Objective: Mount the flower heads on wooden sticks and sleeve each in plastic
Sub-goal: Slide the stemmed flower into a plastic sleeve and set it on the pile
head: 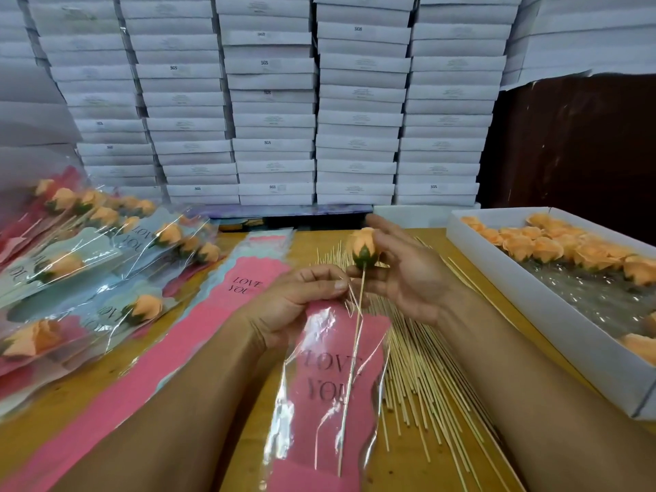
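Glossy crinkled plastic sleeve (pink matt card inside), pale bare-wood sticks, matt wooden table

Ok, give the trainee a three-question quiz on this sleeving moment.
1. True or false: the stick has already gone into the pink sleeve.
2. Which hand holds the flower head? A. left hand B. right hand
3. Fill in: the loose flower heads wait in a white ____.

Key: 1 true; 2 B; 3 box.
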